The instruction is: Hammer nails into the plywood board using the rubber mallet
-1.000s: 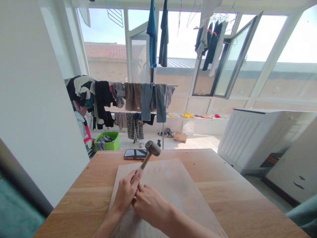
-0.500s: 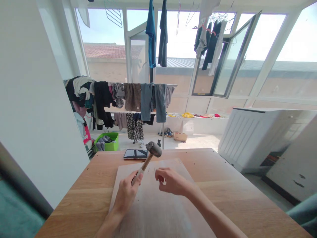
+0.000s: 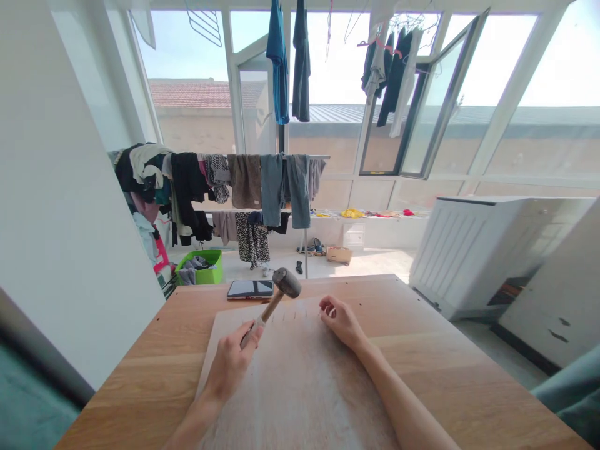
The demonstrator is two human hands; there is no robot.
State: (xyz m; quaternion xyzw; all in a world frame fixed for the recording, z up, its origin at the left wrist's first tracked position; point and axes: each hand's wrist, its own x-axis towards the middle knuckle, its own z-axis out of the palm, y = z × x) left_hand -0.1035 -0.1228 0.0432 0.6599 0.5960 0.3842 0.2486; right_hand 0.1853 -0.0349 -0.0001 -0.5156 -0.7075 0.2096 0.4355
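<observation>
My left hand [image 3: 233, 357] is closed round the handle of a mallet [image 3: 287, 283], whose dark grey head is raised over the far part of a pale wooden board [image 3: 300, 387]. Several thin nails [image 3: 295, 315] stand in a row near the board's far edge, between the mallet and my right hand [image 3: 341, 322]. That hand is at the right end of the row, its fingers curled and pressed together close to the board. Whatever it pinches, if anything, is hidden by the fingers.
The board lies on a wooden table [image 3: 440, 375]. A phone [image 3: 250, 289] rests by the table's far edge. Beyond stand a green basket [image 3: 213, 274] of cloths and a rack hung with clothes [image 3: 244, 181]. A white cabinet [image 3: 462, 256] is at the right.
My right hand has moved right and slightly away from me, uncovering more of the nail row. My left hand still holds the mallet raised. The whole view has shifted slightly.
</observation>
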